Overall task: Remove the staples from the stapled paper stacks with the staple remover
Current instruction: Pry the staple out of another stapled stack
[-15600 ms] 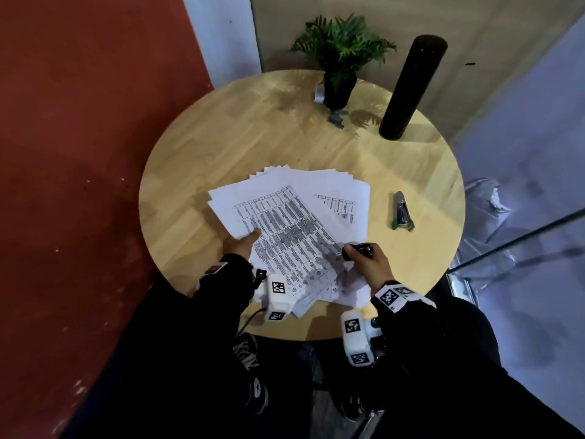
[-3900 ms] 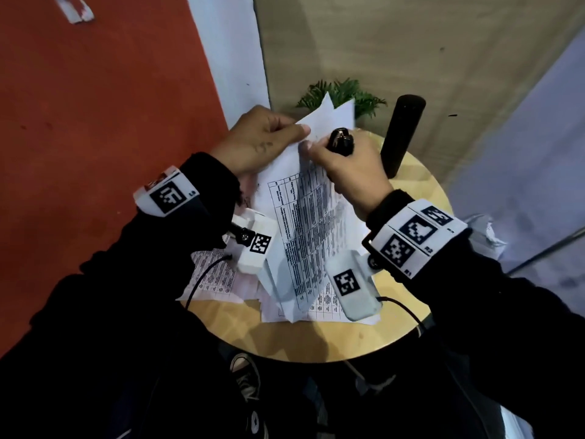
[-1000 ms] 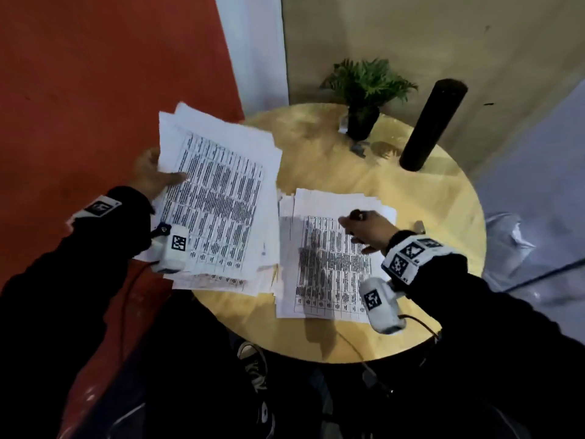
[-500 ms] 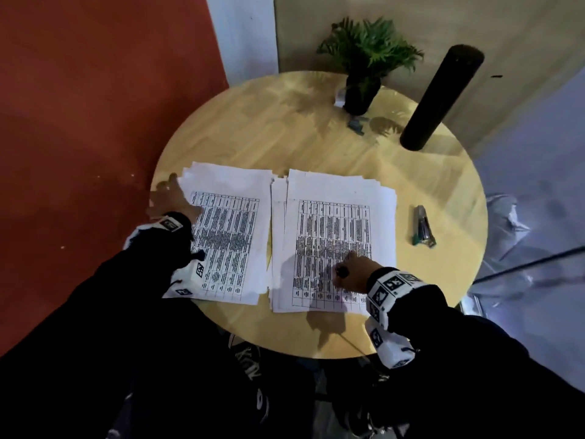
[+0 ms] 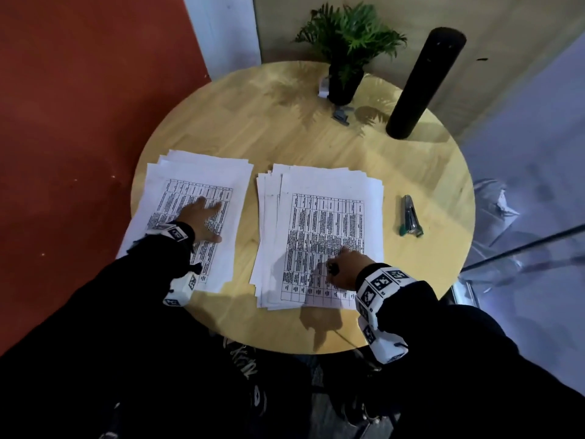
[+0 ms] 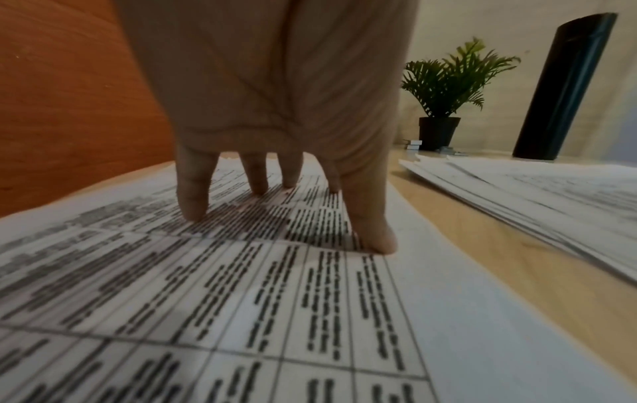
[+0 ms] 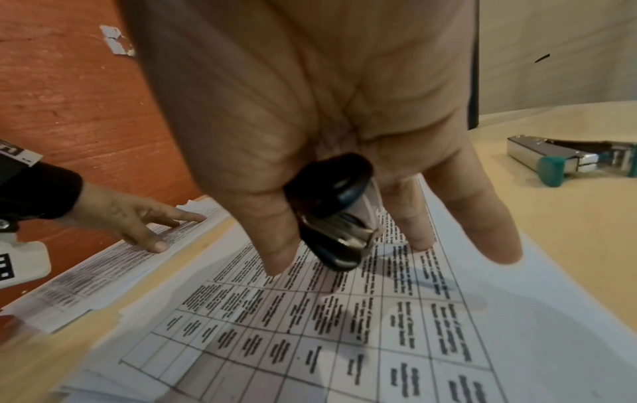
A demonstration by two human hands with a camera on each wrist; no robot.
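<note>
Two stacks of printed sheets lie side by side on the round wooden table (image 5: 316,134). My left hand (image 5: 210,218) rests flat on the left stack (image 5: 202,172), fingers straight and spread; the left wrist view shows its fingertips (image 6: 193,210) pressing the paper (image 6: 241,300). My right hand (image 5: 343,267) sits on the near part of the right stack (image 5: 323,217). It holds the black staple remover (image 5: 333,268) between thumb and palm. In the right wrist view the staple remover (image 7: 331,201) hangs just above the sheet (image 7: 344,340), while two straight fingers (image 7: 420,234) touch the paper.
A silver and green stapler (image 5: 410,217) lies right of the right stack. A potted plant (image 5: 345,74) and a tall black cylinder (image 5: 424,83) stand at the far edge, with small grey pieces (image 5: 342,114) by the pot. A red wall borders the table's left side.
A second ago my left hand held the left stack raised; it has since laid it on the table and moved onto its top. The right hand has stayed on the right stack.
</note>
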